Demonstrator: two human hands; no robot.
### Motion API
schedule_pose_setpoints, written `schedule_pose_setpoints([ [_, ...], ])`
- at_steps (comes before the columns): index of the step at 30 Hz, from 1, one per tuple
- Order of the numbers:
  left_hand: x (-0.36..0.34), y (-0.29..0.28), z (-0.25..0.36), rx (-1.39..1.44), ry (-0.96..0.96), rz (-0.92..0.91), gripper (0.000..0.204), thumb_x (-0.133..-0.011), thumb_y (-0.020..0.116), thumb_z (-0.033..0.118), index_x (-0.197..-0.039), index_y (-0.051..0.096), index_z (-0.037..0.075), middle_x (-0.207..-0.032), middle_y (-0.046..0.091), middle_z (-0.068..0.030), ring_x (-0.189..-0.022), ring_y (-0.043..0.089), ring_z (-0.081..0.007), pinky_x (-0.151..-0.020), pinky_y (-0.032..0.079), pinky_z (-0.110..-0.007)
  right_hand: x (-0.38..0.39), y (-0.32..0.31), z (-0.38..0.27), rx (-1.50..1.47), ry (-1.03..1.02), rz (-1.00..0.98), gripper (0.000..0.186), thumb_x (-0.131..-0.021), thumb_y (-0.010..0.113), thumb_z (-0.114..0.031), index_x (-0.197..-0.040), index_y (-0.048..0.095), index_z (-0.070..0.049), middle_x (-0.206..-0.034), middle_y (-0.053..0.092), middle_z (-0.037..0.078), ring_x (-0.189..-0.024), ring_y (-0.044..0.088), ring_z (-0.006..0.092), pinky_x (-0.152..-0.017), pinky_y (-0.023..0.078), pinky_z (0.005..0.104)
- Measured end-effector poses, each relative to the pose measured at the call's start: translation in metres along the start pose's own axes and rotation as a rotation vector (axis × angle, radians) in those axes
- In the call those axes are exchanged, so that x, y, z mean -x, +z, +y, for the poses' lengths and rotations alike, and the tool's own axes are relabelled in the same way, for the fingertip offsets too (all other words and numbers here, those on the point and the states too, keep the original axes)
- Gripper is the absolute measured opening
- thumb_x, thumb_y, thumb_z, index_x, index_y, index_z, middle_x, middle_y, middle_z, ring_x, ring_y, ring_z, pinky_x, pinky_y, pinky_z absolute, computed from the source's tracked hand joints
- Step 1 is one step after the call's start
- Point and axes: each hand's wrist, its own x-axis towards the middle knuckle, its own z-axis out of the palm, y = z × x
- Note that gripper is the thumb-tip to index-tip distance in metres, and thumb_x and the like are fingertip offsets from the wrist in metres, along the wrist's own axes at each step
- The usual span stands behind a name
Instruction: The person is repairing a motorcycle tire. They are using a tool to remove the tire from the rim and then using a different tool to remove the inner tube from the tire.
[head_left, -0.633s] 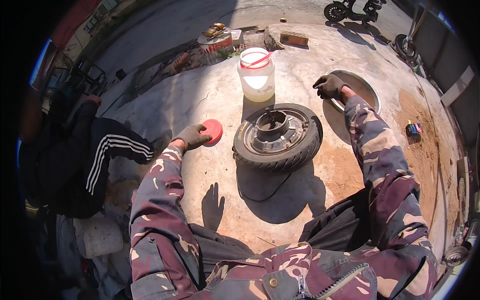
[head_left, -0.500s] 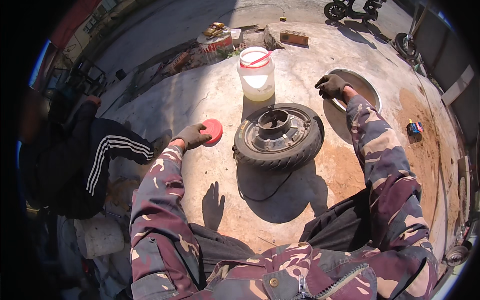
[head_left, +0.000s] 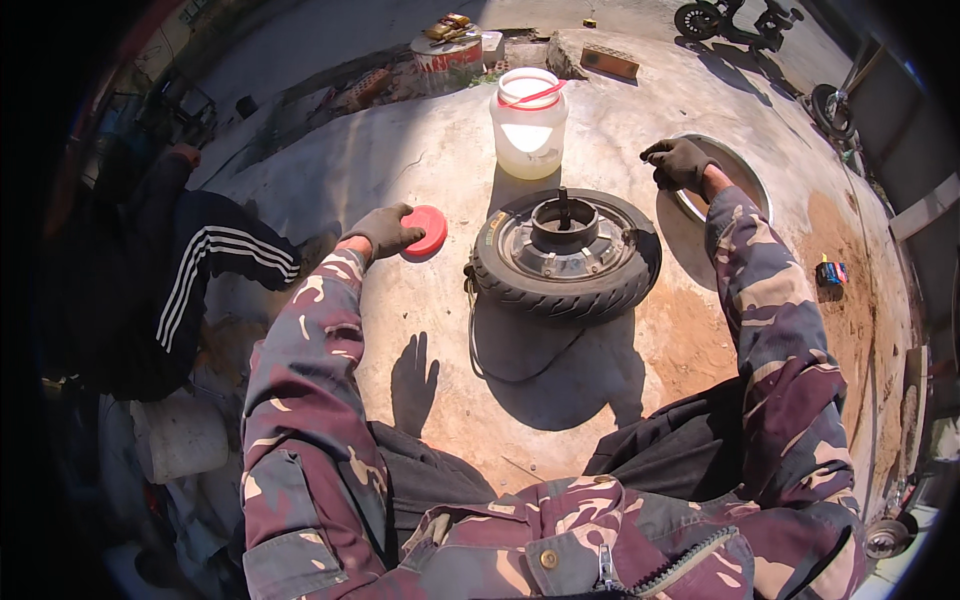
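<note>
My gloved left hand [head_left: 385, 231] is held out with its fingers apart, overlapping the edge of a red round lid [head_left: 427, 230]. The hand's shadow on the concrete shows spread fingers and no disc, so it seems raised above the lid. In the middle lies a scooter wheel [head_left: 600, 290] with a black tyre, its metal hub and axle facing up; a cable hangs from its left side. My gloved right hand [head_left: 684, 164] is in front of a round metal-rimmed basin or ring [head_left: 765, 195], its fingers loosely bent and apart, nothing visible in them.
Beyond the wheel stands a translucent plastic jar [head_left: 528, 135] with a red handle and pale liquid. Further back are a bucket [head_left: 447, 62] and a brick [head_left: 609, 62]. A seated person's striped trouser leg [head_left: 215, 255] is at left. A small box [head_left: 830, 273] lies at right.
The whole scene has shifted slightly upward in view. Both my hands keep nearly the same places beside the lid and the basin or ring; the wheel and jar stay put.
</note>
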Motion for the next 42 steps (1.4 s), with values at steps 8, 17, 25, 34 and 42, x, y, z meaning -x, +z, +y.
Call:
schedule_pose_setpoints([
  [8, -0.003, 0.006, -0.007, -0.006, 0.071, 0.13, 0.078, -0.087, 0.072, 0.046, -0.148, 0.056, 0.0, -0.138, 0.065, -0.0272, -0.128, 0.064, -0.0391, -0.11, 0.049, -0.043, 0.002, -0.008, 0.004, -0.029, 0.003, -0.009, 0.029, -0.101, 0.056, -0.009, -0.125, 0.072, -0.004, -0.078, 0.071, 0.008, -0.063, 0.066, 0.0177, -0.056, 0.053, 0.0328],
  [17, 0.007, 0.004, 0.006, -0.061, 0.044, 0.073, 0.08, -0.088, 0.073, 0.046, -0.153, 0.051, 0.006, -0.153, 0.053, -0.0255, -0.141, 0.052, -0.0399, -0.117, 0.042, -0.044, 0.004, -0.003, -0.001, 0.023, -0.018, 0.004, 0.026, -0.099, 0.057, -0.007, -0.117, 0.074, -0.002, -0.079, 0.072, 0.008, -0.063, 0.065, 0.0169, -0.054, 0.05, 0.0317],
  [25, 0.018, -0.015, 0.014, -0.378, -0.027, 0.602, 0.091, -0.092, 0.07, 0.051, -0.166, 0.031, 0.014, -0.167, 0.036, -0.0214, -0.153, 0.035, -0.0367, -0.122, 0.032, -0.049, -0.014, 0.006, 0.002, 0.087, -0.094, 0.145, 0.024, -0.095, 0.063, -0.006, -0.115, 0.076, 0.001, -0.09, 0.076, 0.009, -0.072, 0.066, 0.0145, -0.058, 0.05, 0.0291],
  [34, 0.008, -0.006, -0.022, -0.262, -0.155, 0.388, 0.088, -0.093, 0.069, 0.053, -0.162, 0.038, 0.01, -0.164, 0.041, -0.0215, -0.152, 0.039, -0.0358, -0.121, 0.036, -0.049, -0.007, 0.007, -0.003, 0.168, -0.087, 0.145, 0.023, -0.095, 0.067, -0.009, -0.113, 0.078, -0.002, -0.093, 0.077, 0.008, -0.074, 0.065, 0.013, -0.059, 0.05, 0.0282],
  [42, 0.014, 0.01, -0.026, -0.167, -0.028, 0.032, 0.08, -0.092, 0.068, 0.048, -0.156, 0.047, 0.005, -0.158, 0.049, -0.0224, -0.147, 0.046, -0.0366, -0.122, 0.039, -0.041, -0.003, 0.012, -0.01, 0.05, -0.074, 0.078, 0.016, -0.099, 0.067, -0.013, -0.107, 0.076, -0.003, -0.082, 0.075, 0.007, -0.06, 0.061, 0.0129, -0.052, 0.048, 0.029],
])
